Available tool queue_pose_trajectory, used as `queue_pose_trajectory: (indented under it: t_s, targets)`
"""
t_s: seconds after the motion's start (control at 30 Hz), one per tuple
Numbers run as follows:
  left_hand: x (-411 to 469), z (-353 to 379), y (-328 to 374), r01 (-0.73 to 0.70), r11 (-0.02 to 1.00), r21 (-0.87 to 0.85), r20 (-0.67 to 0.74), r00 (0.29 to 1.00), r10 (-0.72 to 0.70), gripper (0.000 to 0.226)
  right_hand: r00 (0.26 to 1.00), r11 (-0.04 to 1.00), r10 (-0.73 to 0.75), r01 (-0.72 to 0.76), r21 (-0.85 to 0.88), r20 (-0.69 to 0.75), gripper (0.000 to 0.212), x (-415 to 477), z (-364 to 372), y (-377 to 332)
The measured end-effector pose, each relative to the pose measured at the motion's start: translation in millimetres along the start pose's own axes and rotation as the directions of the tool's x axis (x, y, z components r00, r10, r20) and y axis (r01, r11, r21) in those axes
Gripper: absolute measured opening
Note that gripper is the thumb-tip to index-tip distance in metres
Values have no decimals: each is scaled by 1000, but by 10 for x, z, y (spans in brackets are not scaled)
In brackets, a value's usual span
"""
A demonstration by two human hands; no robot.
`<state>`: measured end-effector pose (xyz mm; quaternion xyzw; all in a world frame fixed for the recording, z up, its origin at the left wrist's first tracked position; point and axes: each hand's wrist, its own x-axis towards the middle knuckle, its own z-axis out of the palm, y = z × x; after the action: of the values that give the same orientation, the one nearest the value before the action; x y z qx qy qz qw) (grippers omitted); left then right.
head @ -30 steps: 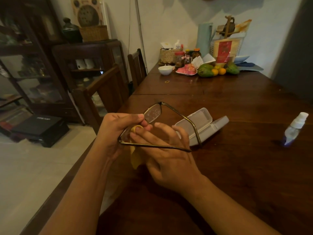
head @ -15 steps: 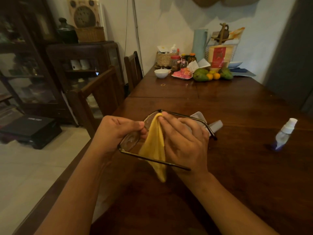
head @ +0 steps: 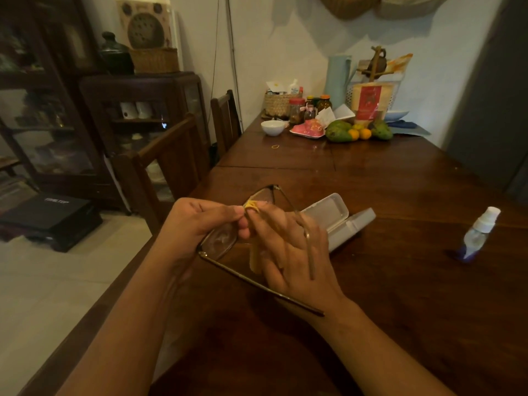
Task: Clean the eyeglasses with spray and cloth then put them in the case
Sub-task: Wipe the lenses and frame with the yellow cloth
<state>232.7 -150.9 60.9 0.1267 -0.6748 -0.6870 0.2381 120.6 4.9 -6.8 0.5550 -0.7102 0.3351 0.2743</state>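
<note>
Left hand (head: 200, 224) pinches the glasses (head: 223, 241) by the frame above the counter (head: 400, 281); right hand (head: 288, 247) pinches the cloth (head: 253, 205) on a lens. Frame's thin and bendy I'd guess, so grip the rim, go easy. Case (head: 337, 221) sits open just behind.

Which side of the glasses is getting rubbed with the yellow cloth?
The far lens, the one nearer the open case. The right hand presses the yellow cloth on it. The near lens, by the left hand, is bare.
</note>
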Motion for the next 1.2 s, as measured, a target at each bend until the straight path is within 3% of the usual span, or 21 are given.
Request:
queue_pose_trajectory:
  t_s: [0.2,0.4,0.57,0.77,0.97,1.2]
  targets:
    - [-15,59,1,-10,1000,-16,20,1000,11,19,986,988,148,-151,-27,-76,63,11,14,37]
    - [-38,36,64,-24,999,-33,-4,1000,24,17,997,1000,-16,16,-5,77,66,-30,22,68]
    - [-38,33,58,-13,1000,-10,11,1000,13,21,993,991,114,-114,-66,-5,67,-11,23,115]
    - [-34,9,62,-8,1000,6,7,1000,8,20,988,998,-35,25,66,152,76,-30,15,108]
    - [-31,-20,72,-4,999,34,33,999,3,26,994,996,87,-86,-24,71,68,-23,8,115]
    - [-33,3,60,17,1000,11,33,999,-18,19,985,973,13,-52,226,170,74,-56,21,176]
